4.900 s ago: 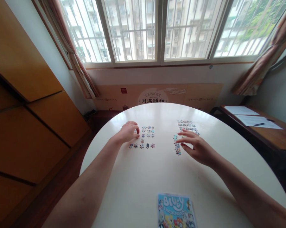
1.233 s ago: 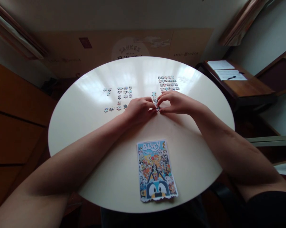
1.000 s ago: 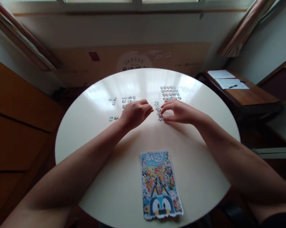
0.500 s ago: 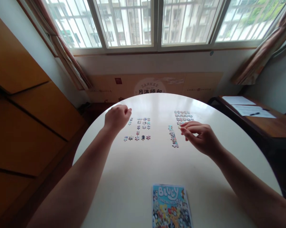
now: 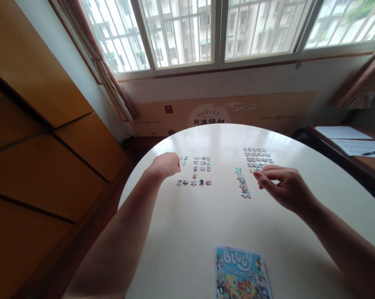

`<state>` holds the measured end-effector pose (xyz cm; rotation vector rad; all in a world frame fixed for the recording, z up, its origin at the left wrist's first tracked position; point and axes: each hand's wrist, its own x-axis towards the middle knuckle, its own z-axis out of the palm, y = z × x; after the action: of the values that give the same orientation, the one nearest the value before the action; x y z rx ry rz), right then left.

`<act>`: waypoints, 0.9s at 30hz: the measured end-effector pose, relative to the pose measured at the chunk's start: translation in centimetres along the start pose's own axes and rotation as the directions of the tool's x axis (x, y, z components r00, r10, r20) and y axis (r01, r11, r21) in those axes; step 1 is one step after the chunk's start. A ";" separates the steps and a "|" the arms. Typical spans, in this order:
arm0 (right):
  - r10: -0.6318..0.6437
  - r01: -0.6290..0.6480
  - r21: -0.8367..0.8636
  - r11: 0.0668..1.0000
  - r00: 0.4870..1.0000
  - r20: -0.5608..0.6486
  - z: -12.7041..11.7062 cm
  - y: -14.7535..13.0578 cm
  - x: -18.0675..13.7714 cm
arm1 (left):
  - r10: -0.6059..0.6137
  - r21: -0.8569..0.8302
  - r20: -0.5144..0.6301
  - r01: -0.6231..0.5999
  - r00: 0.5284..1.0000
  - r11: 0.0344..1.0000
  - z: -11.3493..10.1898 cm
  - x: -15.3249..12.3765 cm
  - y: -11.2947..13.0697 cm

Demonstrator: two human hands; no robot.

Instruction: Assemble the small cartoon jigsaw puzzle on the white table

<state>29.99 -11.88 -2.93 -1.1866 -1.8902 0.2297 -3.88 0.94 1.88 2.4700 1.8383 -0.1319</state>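
My left hand (image 5: 167, 164) is curled into a fist at the left of the white table, beside a few loose jigsaw pieces (image 5: 183, 160). Whatever is inside the fist is hidden. Thumb and fingers of my right hand (image 5: 282, 185) are pinched on a small puzzle piece (image 5: 253, 170) at the lower edge of the joined puzzle block (image 5: 258, 157). Left of those fingertips runs a narrow joined strip (image 5: 243, 182), slanting toward me. Between my hands, more loose pieces (image 5: 202, 168) lie in spaced rows.
A Bluey picture sheet or booklet (image 5: 241, 272) lies at the near side of the round white table (image 5: 187, 232). Papers (image 5: 358, 148) and a dark pen rest on a side desk at right. Wooden cabinets (image 5: 28, 166) stand at left, with a barred window beyond.
The view has turned slightly left, so the table appears farther right. My left fist has rotated and its thumb no longer sticks out. My right hand stays pinched by the puzzle block.
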 end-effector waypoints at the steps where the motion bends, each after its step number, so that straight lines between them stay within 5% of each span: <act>1: 0.003 -0.003 0.003 1.000 1.000 0.003 0.0 -0.1 0.0 | 0.000 0.014 0.011 -0.001 1.000 1.000 0.0 0.0 0.0; 8: 0.005 -0.005 0.010 1.000 1.000 0.027 0.0 -0.2 0.1 | 0.179 -0.024 -0.017 -0.179 0.984 0.983 -0.1 -0.8 2.1; 15: 0.001 -0.001 0.013 1.000 1.000 0.022 0.0 0.0 0.1 | 0.467 -0.044 -0.073 -0.471 0.881 0.881 0.6 -1.6 5.4; 20: 0.008 -0.008 0.013 1.000 1.000 0.026 0.1 0.4 0.2 | 0.539 -0.026 -0.050 -0.541 0.841 0.841 1.8 -1.5 6.7; 27: 0.018 -0.017 -0.008 1.000 0.999 0.049 0.2 0.7 0.5 | 0.472 -0.047 0.011 -0.471 0.881 0.881 1.5 -1.7 7.7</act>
<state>30.21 -11.03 -3.15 -1.2130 -1.9254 0.2636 2.93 -3.01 0.57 2.7824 1.1596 -0.0912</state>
